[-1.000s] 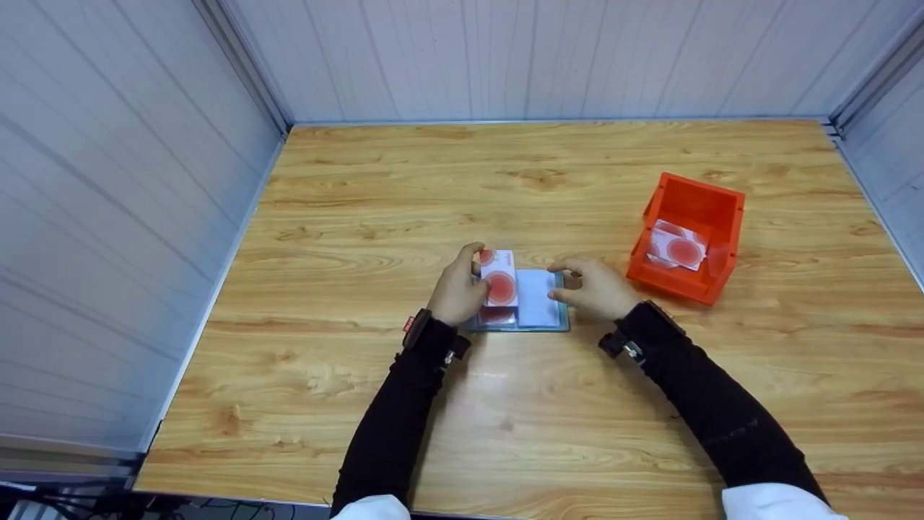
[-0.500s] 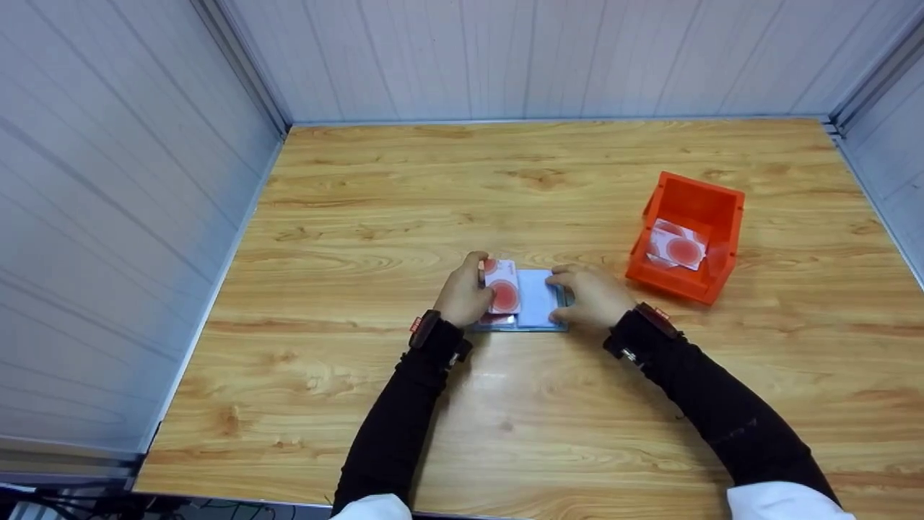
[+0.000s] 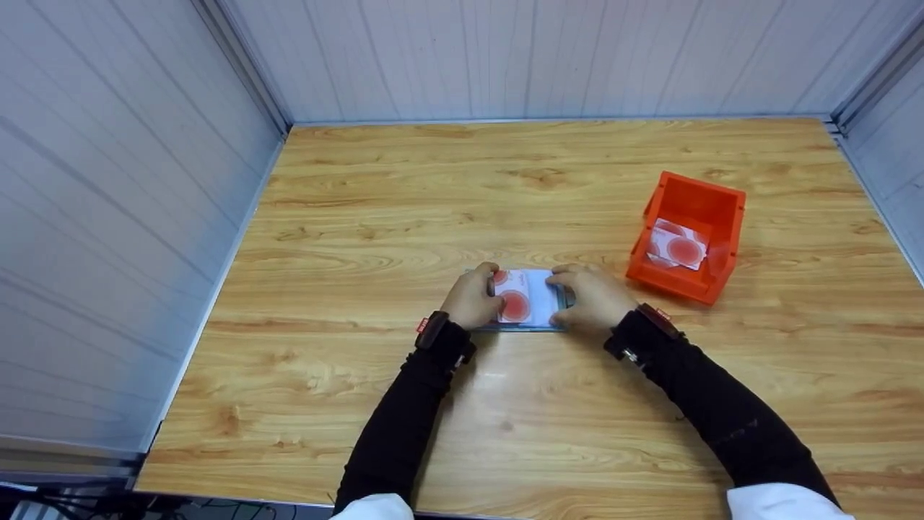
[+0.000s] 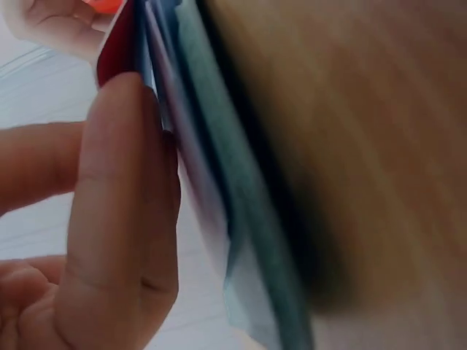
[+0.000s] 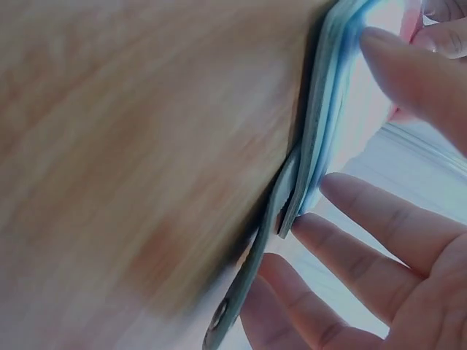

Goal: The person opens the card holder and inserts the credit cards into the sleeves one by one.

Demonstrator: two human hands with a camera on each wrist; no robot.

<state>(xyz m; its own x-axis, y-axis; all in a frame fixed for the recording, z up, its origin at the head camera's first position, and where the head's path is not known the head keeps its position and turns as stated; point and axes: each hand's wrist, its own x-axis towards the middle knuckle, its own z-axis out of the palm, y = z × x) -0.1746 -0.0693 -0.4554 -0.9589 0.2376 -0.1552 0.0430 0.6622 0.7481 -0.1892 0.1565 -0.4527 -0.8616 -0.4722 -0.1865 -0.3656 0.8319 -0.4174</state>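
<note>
An opened card holder [image 3: 546, 292] with a teal cover and pale clear sleeves lies at the middle of the table. My left hand [image 3: 469, 300] pinches a white card [image 3: 515, 307] printed with red circles, held over the holder's left part. In the left wrist view the card [image 4: 118, 47] shows as a red edge above the fingertips, close beside the sleeves. At the holder's right edge, my right hand [image 3: 595, 297] rests with thumb and fingers spread on it. The right wrist view shows fairly straight fingers by the cover and its snap strap [image 5: 255, 244].
To the right of the hands stands an orange bin [image 3: 696, 198] with several similar cards [image 3: 682, 249] inside. Pale panel walls [image 3: 505, 58] bound the wooden table [image 3: 361, 202] at the back and sides.
My left hand has brought the card down and to the right, over the holder. My right hand has settled on the holder's right edge and then stayed there.
</note>
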